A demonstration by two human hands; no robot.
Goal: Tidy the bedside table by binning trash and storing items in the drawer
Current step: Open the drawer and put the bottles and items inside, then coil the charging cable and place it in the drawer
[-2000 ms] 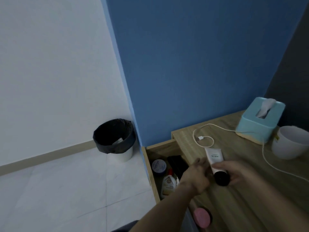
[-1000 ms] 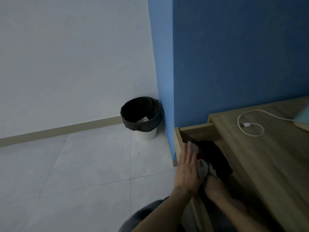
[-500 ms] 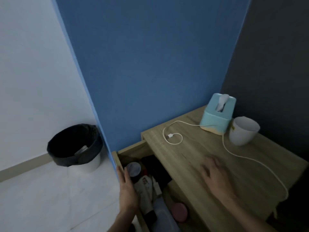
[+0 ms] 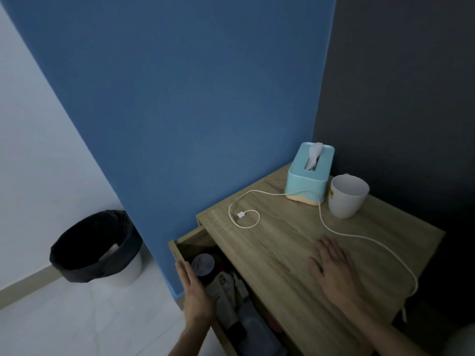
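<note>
Head view of a light-grained, rectangular wooden bedside worktop [image 4: 282,240] set in a corner between a matt blue wall and a dark grey one. Its wooden drawer [image 4: 177,250] stands pulled out on the left side. The left hand [image 4: 195,299] lies along the drawer's front panel with straight fingers pressed to the wood, its grip apart and holding nothing. The right hand [image 4: 334,271] rests palm down on the bare worktop surface with fingers spread flat, its grip likewise apart. Stored items fill the drawer: a round jar with a pale flat lid [image 4: 203,263] near the far end, and a white soft plastic tube [image 4: 226,304] lying lengthwise with its black cap toward the viewer. A translucent plastic container [image 4: 257,332] lies beside the tube at the near end; the other contents are too dark to identify. On the worktop, a thin white charging cable [image 4: 240,215] curls into a loop near the back left corner and trails past the right hand to the right edge. A rounded teal plastic tissue box [image 4: 307,181] with a tissue standing up from its slot sits at the back. A smooth white cup [image 4: 345,201] stands just beside the box. On the tiled floor to the left stands a round white bin with a crinkled black liner [image 4: 77,274], holding a pale scrap.
</note>
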